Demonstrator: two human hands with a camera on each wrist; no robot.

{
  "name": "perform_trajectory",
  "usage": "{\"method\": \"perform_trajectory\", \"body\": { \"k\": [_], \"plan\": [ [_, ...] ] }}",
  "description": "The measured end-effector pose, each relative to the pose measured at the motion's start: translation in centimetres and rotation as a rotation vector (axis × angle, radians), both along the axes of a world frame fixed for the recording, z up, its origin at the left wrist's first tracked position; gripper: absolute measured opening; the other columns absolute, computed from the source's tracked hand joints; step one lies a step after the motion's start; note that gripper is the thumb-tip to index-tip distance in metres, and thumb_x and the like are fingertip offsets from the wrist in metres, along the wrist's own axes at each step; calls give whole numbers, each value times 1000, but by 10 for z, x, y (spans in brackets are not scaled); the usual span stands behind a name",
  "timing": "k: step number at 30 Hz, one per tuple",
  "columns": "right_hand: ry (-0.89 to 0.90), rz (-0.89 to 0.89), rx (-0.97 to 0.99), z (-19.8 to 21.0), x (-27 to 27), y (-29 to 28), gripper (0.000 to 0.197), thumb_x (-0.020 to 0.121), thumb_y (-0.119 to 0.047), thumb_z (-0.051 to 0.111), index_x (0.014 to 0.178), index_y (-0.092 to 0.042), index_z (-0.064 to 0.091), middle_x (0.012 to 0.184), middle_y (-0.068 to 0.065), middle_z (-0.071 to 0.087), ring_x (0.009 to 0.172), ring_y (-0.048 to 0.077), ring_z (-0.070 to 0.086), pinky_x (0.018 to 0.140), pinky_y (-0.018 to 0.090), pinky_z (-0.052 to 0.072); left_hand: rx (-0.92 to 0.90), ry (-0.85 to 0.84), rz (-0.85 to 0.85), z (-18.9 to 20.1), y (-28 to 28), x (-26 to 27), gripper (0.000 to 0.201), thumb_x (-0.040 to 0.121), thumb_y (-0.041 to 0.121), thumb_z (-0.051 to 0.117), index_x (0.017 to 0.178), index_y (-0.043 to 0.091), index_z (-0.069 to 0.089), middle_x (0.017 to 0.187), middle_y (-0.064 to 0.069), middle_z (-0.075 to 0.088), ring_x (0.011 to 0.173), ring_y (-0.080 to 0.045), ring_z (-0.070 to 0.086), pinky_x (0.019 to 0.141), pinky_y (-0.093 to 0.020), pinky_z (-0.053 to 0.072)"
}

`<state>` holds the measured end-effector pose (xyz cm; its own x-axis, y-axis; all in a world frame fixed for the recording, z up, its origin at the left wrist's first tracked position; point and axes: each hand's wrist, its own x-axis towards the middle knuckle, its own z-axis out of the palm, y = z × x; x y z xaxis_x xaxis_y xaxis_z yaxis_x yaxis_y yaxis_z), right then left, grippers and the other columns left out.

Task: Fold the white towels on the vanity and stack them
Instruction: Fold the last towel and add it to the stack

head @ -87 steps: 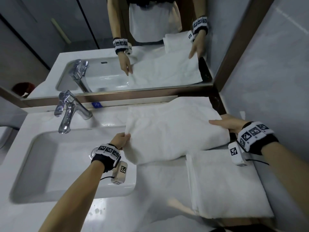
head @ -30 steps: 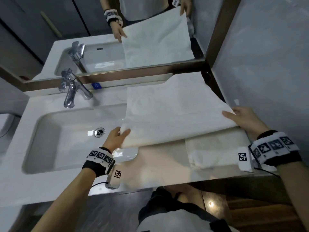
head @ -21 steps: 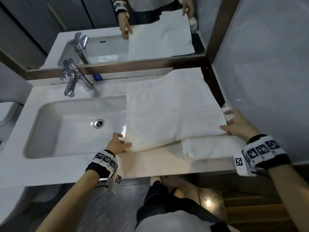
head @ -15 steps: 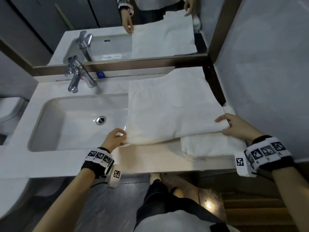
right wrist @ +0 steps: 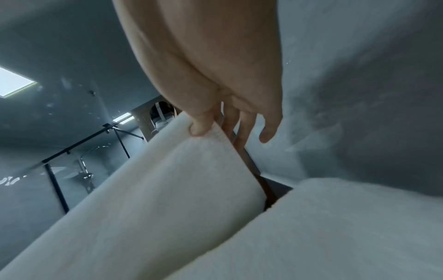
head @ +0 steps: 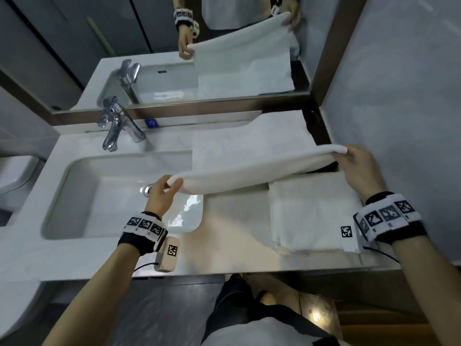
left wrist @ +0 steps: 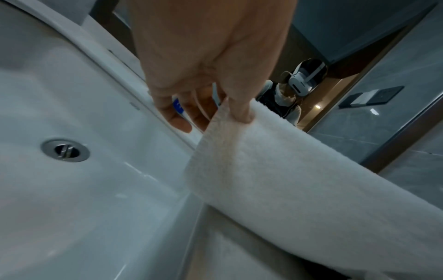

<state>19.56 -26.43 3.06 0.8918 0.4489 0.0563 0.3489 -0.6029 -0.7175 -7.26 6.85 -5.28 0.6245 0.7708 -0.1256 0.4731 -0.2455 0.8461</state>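
On the white vanity surface [head: 237, 245], beside the sink [head: 99, 196] and below the mirror [head: 224, 58], both hands lift a white towel [head: 249, 156]; a folded towel [head: 311, 216] lies at right. Left wrist: left hand [left wrist: 206, 62] pinches a corner. Right wrist: right hand [right wrist: 215, 75] pinches the other, grey wall [right wrist: 359, 75] close.

We note a white vanity top [head: 237, 248] with a sunken basin [head: 82, 196], chrome tap [head: 117, 126] behind it, bronze-framed mirror [head: 74, 46] above, grey tiled wall [head: 404, 83] to the right, dark glossy floor [head: 162, 310] below.
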Motion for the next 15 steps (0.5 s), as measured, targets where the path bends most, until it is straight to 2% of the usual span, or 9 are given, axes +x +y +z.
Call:
{"method": "perform_trajectory", "body": {
  "k": [1, 2, 4, 6, 7, 10, 12, 13, 15],
  "plan": [
    [25, -39, 30, 2, 3, 8, 24, 97, -20, 48, 102, -4, 64, 89, 15, 56, 81, 23, 48, 58, 16, 36, -1, -30, 12, 2, 7, 9, 10, 92, 23, 56, 91, 13, 56, 77, 2, 55, 76, -18, 50, 68, -27, 41],
    [41, -84, 44, 4, 8, 17, 26, 97, -21, 46, 104, -1, 62, 90, 15, 57, 81, 23, 48, 51, 13, 34, 4, -55, 24, 4, 15, 18, 10, 92, 22, 56, 90, 13, 57, 76, 1, 56, 76, -19, 51, 70, -30, 43],
    [58, -139, 54, 7, 21, 36, 30, 98, -21, 43, 108, 2, 59, 101, 19, 61, 87, 26, 52, 58, 23, 33, 20, -87, 42, 7, 30, 35, 11, 92, 22, 57, 89, 12, 58, 77, -3, 57, 76, -21, 52, 72, -37, 44],
    [76, -160, 65, 10, 39, 57, 31, 98, -19, 41, 113, 3, 57, 113, 21, 61, 101, 31, 55, 72, 30, 35, 22, -110, 54, 10, 48, 53, 14, 92, 24, 57, 86, 11, 58, 74, -4, 55, 74, -20, 50, 70, -36, 42],
    [75, -160, 68, 10, 49, 67, 30, 98, -19, 40, 112, 4, 56, 114, 23, 60, 102, 31, 55, 73, 31, 35, 28, -109, 57, 10, 56, 61, 15, 91, 25, 57, 84, 11, 57, 72, -3, 54, 73, -20, 49, 68, -34, 40],
    [60, -167, 35, 9, 76, 97, 22, 99, -20, 38, 98, -2, 50, 106, 22, 57, 95, 29, 52, 63, 25, 23, 86, -71, 25, 14, 83, 89, 19, 92, 25, 57, 80, 10, 54, 65, 2, 50, 69, -20, 48, 58, -26, 38],
    [62, -162, 21, 8, 94, 114, 24, 100, -21, 37, 96, 0, 47, 108, 26, 56, 94, 30, 51, 62, 26, 21, 121, -34, 12, 17, 100, 107, 22, 92, 26, 57, 79, 8, 53, 64, 1, 50, 69, -21, 48, 55, -24, 36],
    [67, -161, 7, 6, 103, 122, 27, 100, -21, 37, 96, 3, 47, 109, 27, 56, 94, 32, 52, 63, 26, 22, 131, -8, 9, 17, 108, 116, 22, 92, 27, 57, 80, 8, 54, 68, -3, 53, 70, -22, 50, 57, -27, 40],
    [59, -159, -33, 0, 120, 135, 27, 100, -21, 37, 94, 3, 47, 109, 28, 57, 95, 33, 52, 64, 27, 22, 109, 33, 8, 14, 123, 131, 25, 92, 30, 57, 92, 5, 60, 86, -13, 63, 81, -29, 57, 72, -39, 49]
  ]
}}
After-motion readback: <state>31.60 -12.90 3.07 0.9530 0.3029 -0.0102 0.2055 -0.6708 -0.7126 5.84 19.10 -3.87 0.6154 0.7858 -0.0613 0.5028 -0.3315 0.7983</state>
